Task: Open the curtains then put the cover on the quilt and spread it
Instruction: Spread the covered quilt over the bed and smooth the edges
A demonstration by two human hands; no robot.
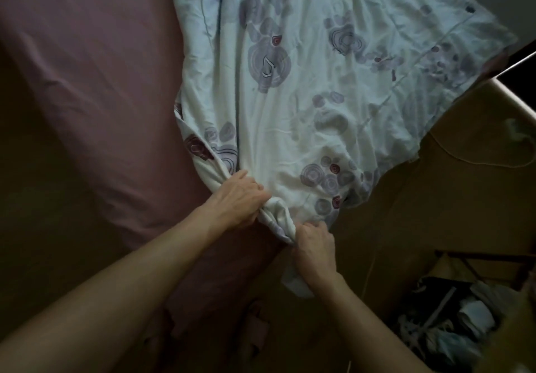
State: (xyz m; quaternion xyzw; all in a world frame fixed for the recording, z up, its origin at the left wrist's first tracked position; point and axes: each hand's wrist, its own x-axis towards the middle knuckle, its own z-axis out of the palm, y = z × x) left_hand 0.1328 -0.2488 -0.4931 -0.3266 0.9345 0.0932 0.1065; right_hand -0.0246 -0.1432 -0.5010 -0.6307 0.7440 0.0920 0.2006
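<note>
While both my grips clamp one bunched corner of the floral quilt cover (304,88), left hand (236,198) above right hand (314,249), cover step underway; next, probably pull it flat over the bed (95,82).

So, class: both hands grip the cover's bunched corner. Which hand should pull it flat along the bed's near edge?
Probably the right hand: it pinches the tip of the quilt cover, while the left hand anchors the gather.

1. Quilt cover (304,88) runs off the top edge.
2. Fingertips of left hand (236,198) and right hand (314,249) buried in bunched fabric.
3. Clutter (452,317) at lower right too dark to identify.
</note>
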